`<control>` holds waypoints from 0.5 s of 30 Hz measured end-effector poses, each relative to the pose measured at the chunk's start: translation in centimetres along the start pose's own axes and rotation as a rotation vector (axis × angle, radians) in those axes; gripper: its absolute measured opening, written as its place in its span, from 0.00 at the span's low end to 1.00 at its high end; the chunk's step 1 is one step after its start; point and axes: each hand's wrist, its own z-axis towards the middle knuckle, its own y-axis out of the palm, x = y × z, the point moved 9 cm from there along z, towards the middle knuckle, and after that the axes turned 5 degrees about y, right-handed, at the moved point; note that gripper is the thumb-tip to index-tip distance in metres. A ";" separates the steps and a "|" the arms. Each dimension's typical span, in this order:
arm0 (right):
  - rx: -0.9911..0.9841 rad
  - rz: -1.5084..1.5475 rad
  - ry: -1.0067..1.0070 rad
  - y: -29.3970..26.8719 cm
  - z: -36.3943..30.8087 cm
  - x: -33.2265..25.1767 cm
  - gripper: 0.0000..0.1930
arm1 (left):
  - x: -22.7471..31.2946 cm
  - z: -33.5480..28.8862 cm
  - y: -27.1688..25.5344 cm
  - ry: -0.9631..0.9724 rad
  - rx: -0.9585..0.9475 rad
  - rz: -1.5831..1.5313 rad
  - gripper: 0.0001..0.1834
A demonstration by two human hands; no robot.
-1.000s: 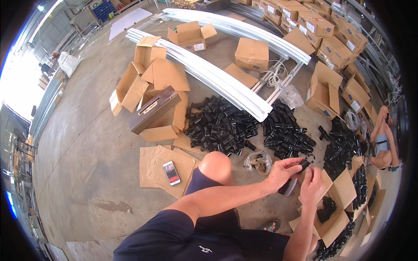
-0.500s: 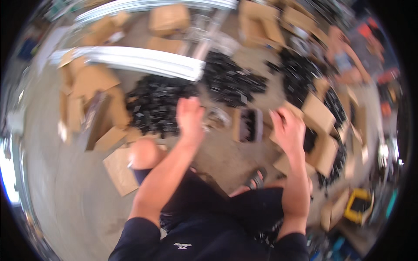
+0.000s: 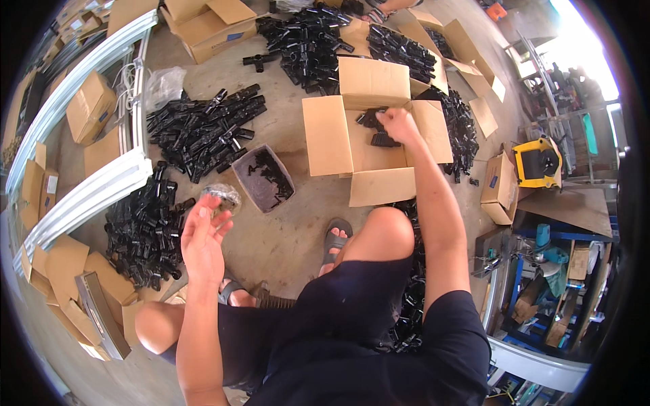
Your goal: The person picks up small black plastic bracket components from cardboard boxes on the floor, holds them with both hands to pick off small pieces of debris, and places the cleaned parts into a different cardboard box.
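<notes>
Your left hand [image 3: 204, 238] is hovering by a plastic bag [image 3: 231, 195], fingers spread | your right hand [image 3: 399, 126] is hanging by black fittings [image 3: 384, 140] in a carton [image 3: 328, 139], fingers' grip unclear

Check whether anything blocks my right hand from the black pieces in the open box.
Nothing visible does: the open box has its flaps spread, and your right hand is at the black pieces.

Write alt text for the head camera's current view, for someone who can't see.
A person's right hand reaches into an open cardboard box with black parts inside; the left hand is raised, open, near a clear plastic bag. Between them sits a gray bin of small black pieces, with a pile of black parts beside it on the floor.
</notes>
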 end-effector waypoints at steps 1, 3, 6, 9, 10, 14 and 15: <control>-0.040 0.016 0.055 2.8 1.1 2.5 0.20 | -0.2 0.0 0.2 -0.023 -0.020 0.033 0.26; -0.029 -0.039 0.116 6.2 1.7 5.5 0.18 | -0.6 -0.3 1.4 -0.060 -0.025 0.080 0.24; -0.030 0.002 0.191 10.7 2.7 8.8 0.16 | -1.4 -0.5 3.3 -0.112 -0.084 0.118 0.24; 0.003 -0.046 0.216 13.3 3.2 10.2 0.19 | -2.6 -0.3 4.2 -0.168 -0.127 0.160 0.24; 0.036 -0.092 0.229 13.7 3.3 10.4 0.20 | -3.0 0.0 4.1 -0.180 -0.119 0.180 0.24; 0.030 -0.233 0.269 14.9 3.4 8.9 0.21 | -4.5 0.8 3.2 -0.219 -0.085 0.268 0.23; 0.032 -0.254 0.283 15.1 3.8 9.5 0.20 | -4.8 1.0 3.1 -0.222 -0.080 0.289 0.23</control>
